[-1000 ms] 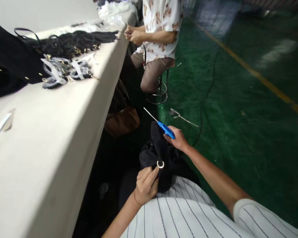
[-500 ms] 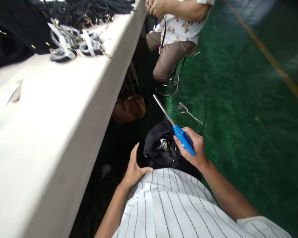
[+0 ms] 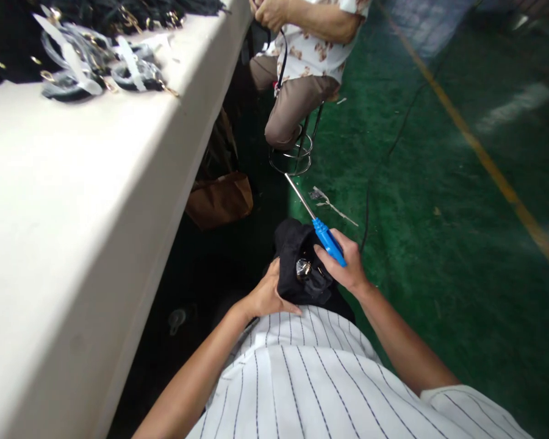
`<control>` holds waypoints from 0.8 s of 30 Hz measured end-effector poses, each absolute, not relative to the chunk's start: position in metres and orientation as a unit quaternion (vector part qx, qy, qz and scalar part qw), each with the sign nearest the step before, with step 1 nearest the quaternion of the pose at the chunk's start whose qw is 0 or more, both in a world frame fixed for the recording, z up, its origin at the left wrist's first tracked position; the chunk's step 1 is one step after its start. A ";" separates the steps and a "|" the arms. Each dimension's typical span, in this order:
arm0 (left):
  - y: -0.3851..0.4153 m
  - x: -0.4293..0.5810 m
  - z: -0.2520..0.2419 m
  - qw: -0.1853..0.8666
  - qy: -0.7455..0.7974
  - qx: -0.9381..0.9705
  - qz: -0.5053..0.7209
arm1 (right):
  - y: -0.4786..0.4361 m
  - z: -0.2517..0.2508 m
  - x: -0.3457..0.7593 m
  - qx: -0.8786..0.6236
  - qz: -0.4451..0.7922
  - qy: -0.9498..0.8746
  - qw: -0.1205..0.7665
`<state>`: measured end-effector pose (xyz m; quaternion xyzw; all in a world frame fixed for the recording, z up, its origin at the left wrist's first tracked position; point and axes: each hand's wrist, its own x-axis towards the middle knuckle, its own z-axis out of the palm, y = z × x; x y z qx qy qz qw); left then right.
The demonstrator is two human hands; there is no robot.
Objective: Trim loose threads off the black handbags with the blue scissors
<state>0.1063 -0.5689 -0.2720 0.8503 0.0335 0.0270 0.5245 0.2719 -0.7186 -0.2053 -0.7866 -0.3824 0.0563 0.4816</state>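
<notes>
On my lap lies a black fabric bag with a shiny metal fitting showing at its middle. My left hand presses against the bag's left side, fingers curled under the cloth. My right hand is closed around the blue handle of a screwdriver. Its thin metal shaft points up and to the left, away from me, above the bag.
A long white table runs along my left, with black straps and wrapped metal fittings at its far end. Another person sits on a stool ahead, hands on a strap. A brown bag lies under the table. Green floor at right.
My left hand let go of the bag's ring, opened, then came back against the bag's left side. The right hand drew the screwdriver closer. My view tilted down.
</notes>
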 end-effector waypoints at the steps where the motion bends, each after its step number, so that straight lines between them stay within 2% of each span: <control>1: -0.579 0.104 -0.276 0.497 0.033 0.867 0.031 | -0.718 -0.211 0.273 -0.789 0.063 -0.382 0.477; 7: -0.608 0.106 -0.292 0.422 0.118 0.892 0.110 | -0.697 -0.229 0.287 -0.791 0.047 -0.407 0.454; 12: -0.611 0.114 -0.286 0.428 0.130 0.893 0.055 | -0.675 -0.229 0.314 -0.797 0.011 -0.383 0.467; 16: -0.615 0.122 -0.283 0.442 0.166 0.880 0.056 | -0.659 -0.232 0.325 -0.801 -0.023 -0.402 0.444; 22: -0.592 0.113 -0.289 0.580 0.312 0.742 0.125 | -0.663 -0.220 0.336 -0.815 0.023 -0.422 0.396; 24: -0.583 0.101 -0.292 0.592 0.370 0.703 0.140 | -0.674 -0.217 0.336 -0.795 0.031 -0.471 0.380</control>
